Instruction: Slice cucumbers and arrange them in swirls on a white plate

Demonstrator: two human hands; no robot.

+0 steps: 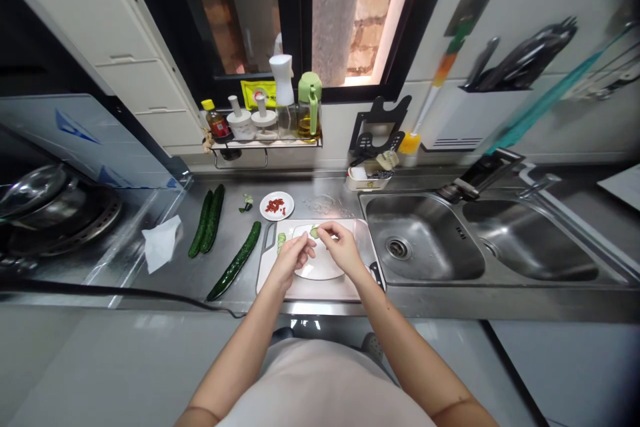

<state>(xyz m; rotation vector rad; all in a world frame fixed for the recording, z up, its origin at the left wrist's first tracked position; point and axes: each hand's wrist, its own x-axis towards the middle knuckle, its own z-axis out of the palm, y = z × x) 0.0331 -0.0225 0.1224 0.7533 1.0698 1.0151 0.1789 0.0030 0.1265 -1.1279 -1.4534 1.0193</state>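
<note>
My right hand (341,247) pinches a pale green cucumber slice (314,232) above the far edge of a white plate (320,272). Close by on the left, my left hand (295,256) has its fingers curled together; whatever they hold, if anything, is hidden. The plate rests on a light cutting board (295,290) with a grey handle. More cucumber slices (281,239) lie on the board's left part, partly behind my left hand. At the board's right edge a black knife handle (376,273) shows; its blade is not visible to me.
Left of the board lie a whole cucumber (235,261) and two more cucumbers (206,221). A small dish with red chilli pieces (277,206) stands behind, beside green scraps (247,202). A double sink (425,240) is right, a lidded pot (43,197) far left, a seasoning rack (270,144) above.
</note>
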